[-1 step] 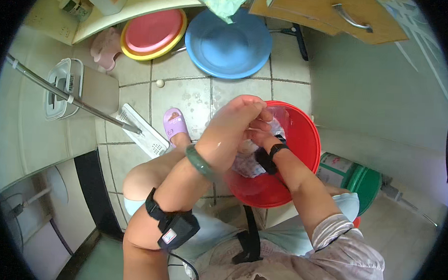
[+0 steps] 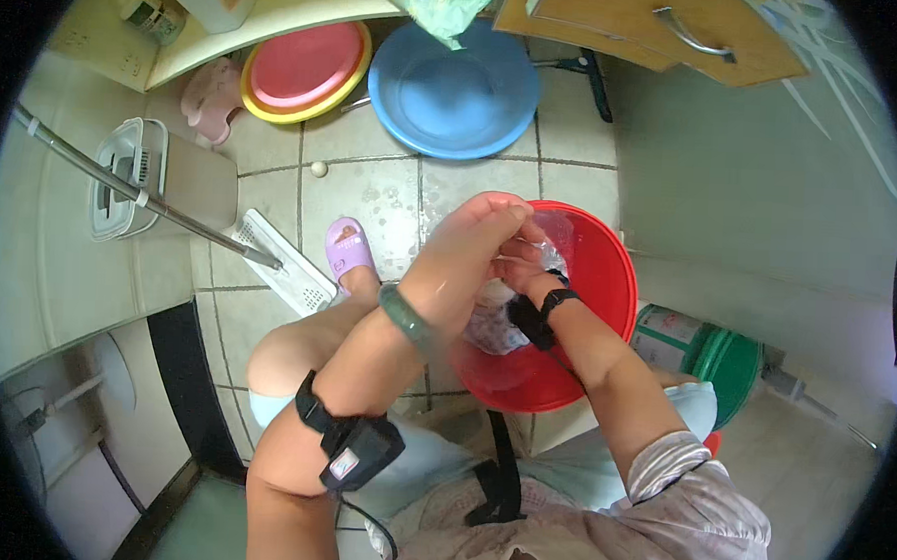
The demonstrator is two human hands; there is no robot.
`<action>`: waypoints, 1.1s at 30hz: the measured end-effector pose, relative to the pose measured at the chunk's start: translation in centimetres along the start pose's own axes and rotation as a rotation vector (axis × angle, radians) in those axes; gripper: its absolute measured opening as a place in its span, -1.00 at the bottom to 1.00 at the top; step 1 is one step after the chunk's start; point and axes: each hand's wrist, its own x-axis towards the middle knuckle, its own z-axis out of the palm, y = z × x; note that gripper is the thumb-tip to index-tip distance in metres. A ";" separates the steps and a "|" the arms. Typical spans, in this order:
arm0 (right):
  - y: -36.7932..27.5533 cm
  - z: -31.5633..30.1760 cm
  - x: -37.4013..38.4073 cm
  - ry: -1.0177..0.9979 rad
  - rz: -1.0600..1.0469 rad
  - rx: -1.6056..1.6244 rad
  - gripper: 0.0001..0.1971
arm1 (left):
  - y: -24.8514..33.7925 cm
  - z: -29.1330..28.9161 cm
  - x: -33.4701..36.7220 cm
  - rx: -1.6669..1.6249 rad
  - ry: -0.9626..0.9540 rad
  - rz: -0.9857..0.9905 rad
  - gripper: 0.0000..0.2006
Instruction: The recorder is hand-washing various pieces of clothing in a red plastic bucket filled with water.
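Note:
A red bucket stands on the floor between my legs. Inside it is a wet, pale patterned cloth. Above the bucket's left side, my left hand is bent at the wrist with its fingers curled in; whatever they pinch is hidden. Close beneath its fingertips, my right hand is closed on the cloth, most of its fingers covered by the left hand. Something clear and shiny, film or water, shows beyond the fingers. On my left wrist is a green bangle.
A blue basin and stacked pink and yellow basins lie at the back. To the left are a mop and its bucket. A green-lidded tub lies right of the red bucket. A purple slipper is on my left foot.
The hands hold nearly the same pose over the bucket. The whole view has shifted slightly.

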 end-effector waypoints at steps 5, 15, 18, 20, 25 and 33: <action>-3.7 -4.3 -2.8 -0.097 -0.311 -0.872 -0.71 | -5.8 0.1 3.4 0.008 -0.010 -0.047 -0.72; -7.6 2.5 -20.2 0.016 -0.609 -0.364 -0.80 | -13.5 0.0 4.2 -0.377 0.078 -0.427 -0.44; -3.8 3.4 -18.1 0.092 -0.811 -0.465 -0.76 | -15.6 -1.0 6.2 -0.332 0.036 -0.394 -0.47; -4.2 3.7 -16.7 0.338 -0.740 -0.855 -0.67 | -15.7 0.3 5.0 -0.296 0.204 -0.334 -0.55; -5.6 0.9 -14.5 0.666 -0.539 -1.138 -0.53 | -17.5 0.9 5.9 -0.224 0.135 -0.251 -0.68; -4.5 1.7 -17.3 0.532 -0.673 -1.486 -0.51 | -16.0 0.6 3.4 -0.074 -0.002 -0.278 -0.70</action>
